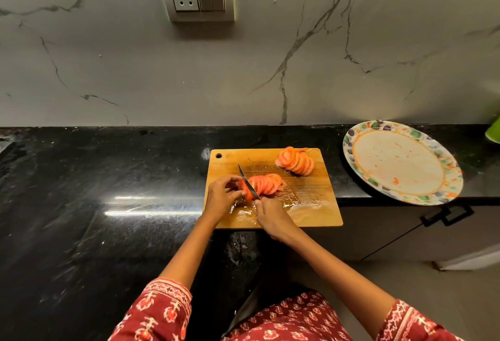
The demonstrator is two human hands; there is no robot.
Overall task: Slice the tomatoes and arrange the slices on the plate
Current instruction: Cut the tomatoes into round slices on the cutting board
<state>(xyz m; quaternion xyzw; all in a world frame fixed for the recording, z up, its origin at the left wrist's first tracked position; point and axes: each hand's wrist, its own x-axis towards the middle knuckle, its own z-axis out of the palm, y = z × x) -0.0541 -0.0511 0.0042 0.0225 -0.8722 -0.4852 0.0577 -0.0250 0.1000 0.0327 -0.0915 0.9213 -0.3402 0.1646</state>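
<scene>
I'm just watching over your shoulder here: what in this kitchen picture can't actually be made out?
- Knife handle: head view, hidden inside the right hand.
- Uncut end of the tomato: covered by the left hand fingers.
- Green object beyond the plate: cut off by the right edge.
- Marks on the plate: too small to identify.

We see two bare forearms running up from the lower middle of the frame, uncovered from the elbow to the left hand and the right hand. Each arm wears a sleeve ending about the elbow: the left sleeve at lower left, the right sleeve at lower right. Both are deep red cloth printed with small white and orange motifs, with a patterned band at the hem. The same red print covers the garment front at bottom centre.
</scene>
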